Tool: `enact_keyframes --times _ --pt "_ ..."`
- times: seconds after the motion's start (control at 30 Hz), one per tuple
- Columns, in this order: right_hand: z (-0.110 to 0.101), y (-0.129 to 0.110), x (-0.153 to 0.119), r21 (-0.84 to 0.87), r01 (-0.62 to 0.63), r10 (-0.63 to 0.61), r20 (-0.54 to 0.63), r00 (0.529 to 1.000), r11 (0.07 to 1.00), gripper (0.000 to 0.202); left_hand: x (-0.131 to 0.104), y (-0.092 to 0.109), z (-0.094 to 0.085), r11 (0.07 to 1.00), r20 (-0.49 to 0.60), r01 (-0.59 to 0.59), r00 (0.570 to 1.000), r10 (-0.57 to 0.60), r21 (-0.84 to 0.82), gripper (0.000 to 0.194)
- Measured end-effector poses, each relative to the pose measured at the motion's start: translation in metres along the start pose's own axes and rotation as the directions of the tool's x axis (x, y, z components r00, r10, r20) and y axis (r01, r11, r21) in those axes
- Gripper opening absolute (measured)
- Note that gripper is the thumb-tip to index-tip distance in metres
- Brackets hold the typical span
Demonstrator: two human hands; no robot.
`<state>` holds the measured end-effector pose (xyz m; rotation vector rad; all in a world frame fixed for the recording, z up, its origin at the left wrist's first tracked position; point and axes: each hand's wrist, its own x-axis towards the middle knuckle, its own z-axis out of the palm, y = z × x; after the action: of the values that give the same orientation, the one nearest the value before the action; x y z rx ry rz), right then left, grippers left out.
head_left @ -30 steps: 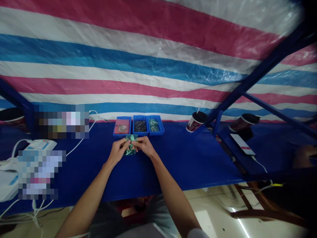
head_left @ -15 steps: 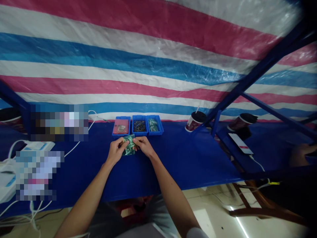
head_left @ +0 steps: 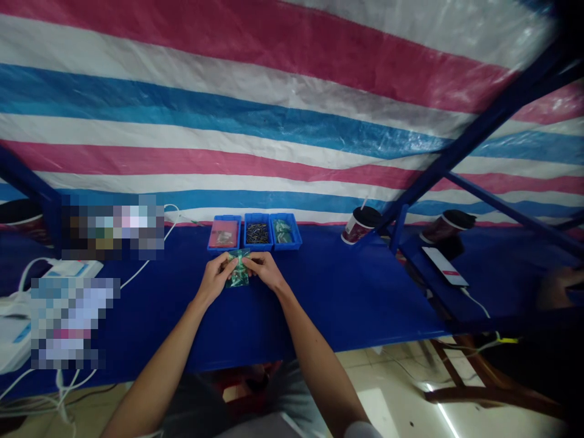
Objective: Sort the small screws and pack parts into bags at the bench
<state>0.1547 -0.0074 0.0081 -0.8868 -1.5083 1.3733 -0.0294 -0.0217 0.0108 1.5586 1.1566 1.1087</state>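
Note:
A small green plastic bag (head_left: 239, 278) is held between my two hands above the blue table. My left hand (head_left: 215, 272) pinches its left side, thumb on top. On the other side my right hand (head_left: 264, 267) grips the bag's upper right part with thumb and fingers. What lies inside the bag is too small to make out. Just beyond the hands stand three blue bins: the left bin (head_left: 224, 248) with pink and clear packets, the middle bin (head_left: 258, 247) with dark screws or nails, and the right bin (head_left: 287, 246) with green bags.
A lidded cup (head_left: 358, 228) with a straw stands by the blue frame post at right. Past it are a second cup (head_left: 442, 226), a charging phone (head_left: 444, 266) and another person's hand (head_left: 559, 287). A white power strip (head_left: 13, 347) with cables lies at left.
My right thumb has shifted slightly left on the green bag. Both hands keep their grip in nearly the same place.

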Motion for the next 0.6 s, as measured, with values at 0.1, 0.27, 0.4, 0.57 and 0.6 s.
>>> enact_keyframes --times 0.1,0.27,0.4,0.57,0.6 --pt "0.0015 -0.0003 0.001 0.076 -0.036 0.039 -0.042 0.998 0.996 0.041 -0.0006 -0.0038 -0.0018 1.0 -0.004 -0.007 1.0 0.007 0.01 0.036" --pt "0.004 0.0032 0.0025 0.145 -0.063 0.072 -0.06 0.996 0.987 0.043 -0.002 -0.0036 -0.0021 0.999 0.015 -0.013 1.0 0.013 0.049 0.041" --pt "0.0039 0.0036 0.0021 0.158 -0.016 0.032 -0.1 0.994 0.987 0.044 -0.0015 0.0004 0.0 1.0 0.057 0.021 0.998 -0.022 0.016 0.037" --pt "0.0049 -0.0011 0.0007 0.17 -0.018 0.041 -0.131 0.991 0.985 0.043 -0.0008 0.0001 0.0016 0.999 0.084 0.045 0.996 -0.043 -0.03 0.033" --pt "0.0054 -0.0021 0.0005 0.168 -0.023 0.045 -0.13 0.99 0.986 0.043 -0.0007 -0.0006 0.0015 0.999 0.08 0.043 0.996 -0.041 -0.021 0.033"
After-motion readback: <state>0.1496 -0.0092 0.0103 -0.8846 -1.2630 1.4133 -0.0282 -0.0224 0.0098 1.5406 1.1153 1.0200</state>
